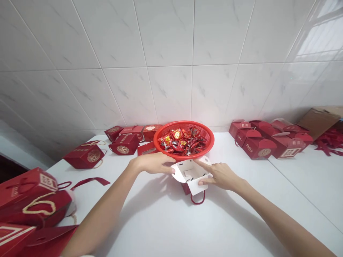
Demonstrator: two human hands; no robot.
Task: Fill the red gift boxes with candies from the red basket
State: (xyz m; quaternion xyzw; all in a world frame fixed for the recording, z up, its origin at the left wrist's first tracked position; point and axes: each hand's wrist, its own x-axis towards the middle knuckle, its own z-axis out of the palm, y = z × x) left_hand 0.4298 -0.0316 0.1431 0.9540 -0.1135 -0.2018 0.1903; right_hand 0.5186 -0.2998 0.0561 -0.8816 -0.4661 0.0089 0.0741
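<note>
A small red gift box (186,188) with a white inside stands with its top flaps folded outward, and a dark red cord handle hangs from its front. Slots show in its white flaps, and I see no sweets inside. At its left flap, my left hand (154,163) has its fingers and thumb on the edge. My right hand (221,175) holds the right side, with the index finger stretched along the back flap and the thumb on the front flap. Right behind the box sits a red plastic basket (210,144) heaped with red-wrapped sweets (183,141).
Several folded red gift boxes (258,148) are grouped at the back right, near a brown cardboard box (320,121) and red ribbons (331,141). More red boxes (124,144) stand back left, and larger ones (26,185) at near left. A tiled wall (171,92) bounds the white table (150,228).
</note>
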